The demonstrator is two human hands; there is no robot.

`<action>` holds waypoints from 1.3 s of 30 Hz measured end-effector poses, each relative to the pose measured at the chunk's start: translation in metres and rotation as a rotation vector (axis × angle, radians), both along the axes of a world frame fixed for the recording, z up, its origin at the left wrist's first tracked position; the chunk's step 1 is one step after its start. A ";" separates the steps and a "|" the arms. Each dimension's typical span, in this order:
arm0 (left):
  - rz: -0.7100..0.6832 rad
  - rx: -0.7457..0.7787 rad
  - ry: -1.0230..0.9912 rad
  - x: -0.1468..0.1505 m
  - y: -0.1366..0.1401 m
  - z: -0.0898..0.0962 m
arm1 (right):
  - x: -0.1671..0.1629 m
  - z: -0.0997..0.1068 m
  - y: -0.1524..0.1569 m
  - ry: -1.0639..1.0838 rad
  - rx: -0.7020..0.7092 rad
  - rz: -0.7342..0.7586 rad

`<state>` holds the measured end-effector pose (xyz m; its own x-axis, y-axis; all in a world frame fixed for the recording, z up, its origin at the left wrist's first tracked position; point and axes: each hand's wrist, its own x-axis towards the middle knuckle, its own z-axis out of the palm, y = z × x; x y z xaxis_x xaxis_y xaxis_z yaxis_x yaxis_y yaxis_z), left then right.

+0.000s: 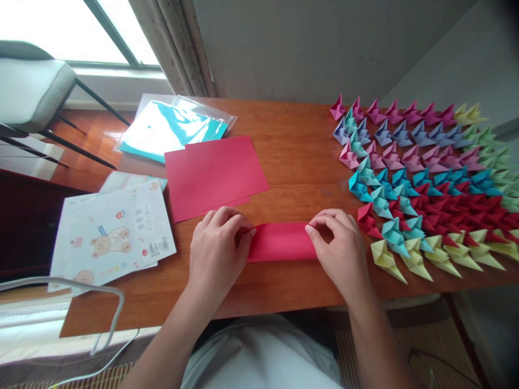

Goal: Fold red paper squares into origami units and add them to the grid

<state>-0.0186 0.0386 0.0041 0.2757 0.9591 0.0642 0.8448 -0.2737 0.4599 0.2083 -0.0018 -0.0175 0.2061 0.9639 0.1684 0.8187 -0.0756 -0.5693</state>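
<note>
Clock centred on folded red paper. Nearest, 6 o'clk: pale shirt by the tbl edge. Folded red paper lies nr front edge of wooden tbl, btwn both hands; can't tell if it's all flat. L hand, 9 o'clk: thumb + fingertips pinched on paper's upper L corner. R hand, 3 o'clk: thumb + fingertips likewise closed on upper R corner. Past R hand, also 3: row of pale yellow pcs, w/ dk red pcs packed close behind. At 9, past L hand: bear-print packs, overlapping. 10–11: loose red sheets, stacked askew; farther same way, blue paper in clear plastic, w/ glare. 1–2: magenta pcs, in a row, far side. Farthest: chair at 10, curtain at 11, grey wall at 12.
</note>
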 end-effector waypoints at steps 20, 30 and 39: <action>-0.259 0.094 0.319 0.018 -0.001 0.015 | -0.005 0.007 0.003 -0.205 -0.065 0.102; -0.351 -0.011 0.279 0.033 -0.002 0.012 | -0.026 0.013 0.006 -0.311 -0.093 0.157; -0.381 0.001 0.239 0.042 -0.018 0.002 | -0.055 0.017 -0.009 -0.451 -0.140 0.129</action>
<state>0.0238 0.0203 0.0059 0.6169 0.7859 -0.0428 0.7656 -0.5867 0.2639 0.1534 -0.0108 -0.0002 0.0198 0.9965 0.0808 0.9891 -0.0077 -0.1473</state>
